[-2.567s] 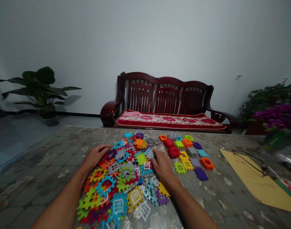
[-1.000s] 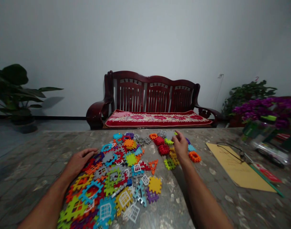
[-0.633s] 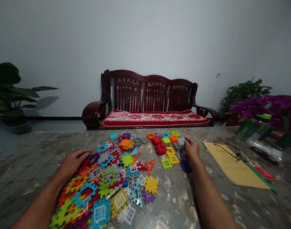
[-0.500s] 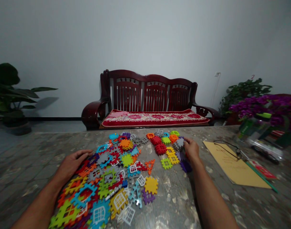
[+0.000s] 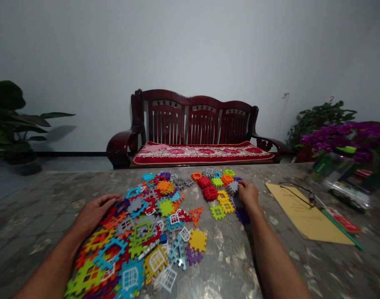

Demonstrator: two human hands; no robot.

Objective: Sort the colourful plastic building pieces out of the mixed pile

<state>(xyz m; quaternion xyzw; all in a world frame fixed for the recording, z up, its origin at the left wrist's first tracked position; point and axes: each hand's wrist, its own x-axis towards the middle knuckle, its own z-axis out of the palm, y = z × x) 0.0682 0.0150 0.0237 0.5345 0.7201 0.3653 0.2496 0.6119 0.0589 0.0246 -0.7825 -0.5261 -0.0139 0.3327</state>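
A big heap of coloured interlocking plastic tiles (image 5: 140, 236) covers the marbled table (image 5: 47, 207) in front of me. My left hand (image 5: 95, 210) lies flat and open on the heap's left edge. A smaller group of solid tiles (image 5: 216, 189) sits farther right. My right hand (image 5: 248, 196) rests at that group's right side, fingers curled on a grey tile (image 5: 232, 187). A yellow tile (image 5: 198, 240) and an orange triangle (image 5: 196, 214) lie between the two groups.
A yellow paper sheet (image 5: 305, 216) with a black cord and a green pencil (image 5: 342, 234) lies to the right. Purple flowers in a vase (image 5: 345, 153) stand at the far right. Beyond the table are a dark wooden bench (image 5: 196, 128) and potted plants (image 5: 12, 120).
My right hand left the big heap, reached to the far tile group, then drew back to its right side onto the grey tile. My left hand stayed put.
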